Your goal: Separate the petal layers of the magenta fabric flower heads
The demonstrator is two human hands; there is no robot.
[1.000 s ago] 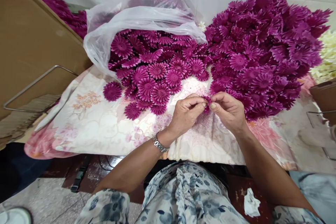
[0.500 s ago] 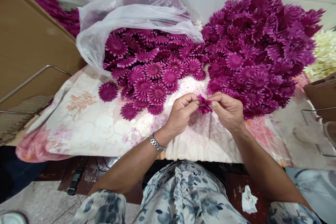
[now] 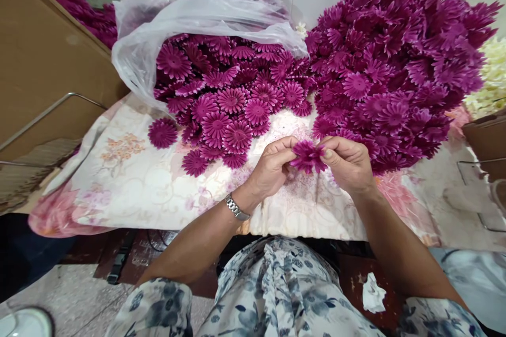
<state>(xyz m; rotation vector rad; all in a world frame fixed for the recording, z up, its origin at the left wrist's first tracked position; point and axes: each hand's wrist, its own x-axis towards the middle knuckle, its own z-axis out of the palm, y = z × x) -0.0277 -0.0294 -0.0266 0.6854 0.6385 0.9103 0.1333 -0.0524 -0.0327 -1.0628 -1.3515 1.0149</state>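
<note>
At centre, the left hand [image 3: 272,167] and right hand [image 3: 350,164] hold one flower [image 3: 308,157] in closed pinches; the upper-right heap [image 3: 395,81] looks fluffed, the flatter upper-centre pile [image 3: 231,100] apparently not yet.

Layered magenta flower [image 3: 308,157], petals splayed, pinched between both hands [image 3: 272,167]

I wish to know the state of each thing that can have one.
Left hand: pinching
Right hand: pinching
Purple artificial flower: held between both hands
Plastic bag: open, flowers at its mouth
Metal wristband: fastened
White tissue: crumpled
Floral tablecloth: spread out
</note>
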